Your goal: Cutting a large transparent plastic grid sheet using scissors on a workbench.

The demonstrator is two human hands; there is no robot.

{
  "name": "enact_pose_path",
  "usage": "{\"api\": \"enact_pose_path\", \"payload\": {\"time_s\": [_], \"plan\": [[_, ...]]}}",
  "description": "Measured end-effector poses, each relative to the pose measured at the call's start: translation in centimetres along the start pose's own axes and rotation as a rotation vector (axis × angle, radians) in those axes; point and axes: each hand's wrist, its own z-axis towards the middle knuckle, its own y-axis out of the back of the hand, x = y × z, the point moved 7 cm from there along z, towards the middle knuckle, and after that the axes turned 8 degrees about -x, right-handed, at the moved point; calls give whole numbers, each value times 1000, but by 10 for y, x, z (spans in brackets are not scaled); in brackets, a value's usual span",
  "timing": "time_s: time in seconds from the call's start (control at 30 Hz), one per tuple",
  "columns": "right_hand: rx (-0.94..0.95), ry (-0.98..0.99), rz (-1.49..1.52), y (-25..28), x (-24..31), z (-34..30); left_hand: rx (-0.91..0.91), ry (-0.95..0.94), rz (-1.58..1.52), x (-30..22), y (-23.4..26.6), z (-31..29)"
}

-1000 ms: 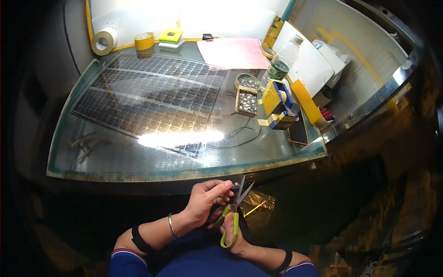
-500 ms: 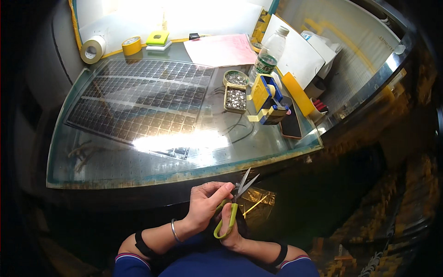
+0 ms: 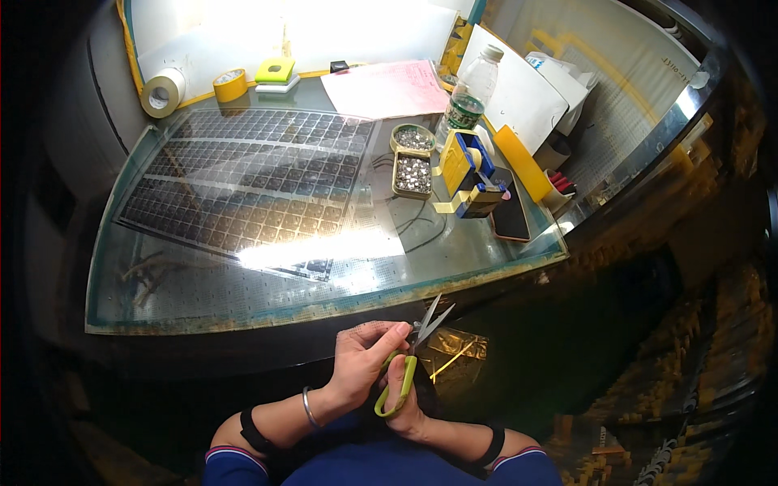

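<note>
In my right hand (image 3: pixel 405 407) is a pair of scissors (image 3: pixel 398 390) with yellow-green handles, its thumb through one loop. The blades point up and away from me and stand slightly apart. Just left of the blades, my left hand (image 3: pixel 361 362) is closed in a pinch, thumb against forefinger. A tiny greyish piece shows at those fingertips beside the blades, too small to name. Both hands are held in front of the table's near edge, over my lap.
A glass-topped table (image 3: pixel 267 321) lies ahead. On it stand two tins of small metal pieces (image 3: pixel 413 175), a tape dispenser (image 3: pixel 470 174), a phone (image 3: pixel 510 212), a plastic bottle (image 3: pixel 470 97), tape rolls (image 3: pixel 230 85) and pink paper (image 3: pixel 389 89). A yellow strip (image 3: pixel 452 362) lies below the table edge.
The view has shifted very slightly. Both hands and the scissors keep nearly the same pose, with the blades still a little apart.
</note>
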Motion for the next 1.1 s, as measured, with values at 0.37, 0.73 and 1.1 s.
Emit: {"api": "enact_pose_path", "payload": {"time_s": [0.37, 0.73, 1.1], "plan": [[-47, 124, -9, 0, 9, -3, 9, 72, 13, -1, -2, -4], [224, -113, 404, -1, -4, -20, 100, 155, 1, -14, 17, -8], [249, -383, 246, 25, -9, -24, 145, 101, 32, -19, 39, -10]]}}
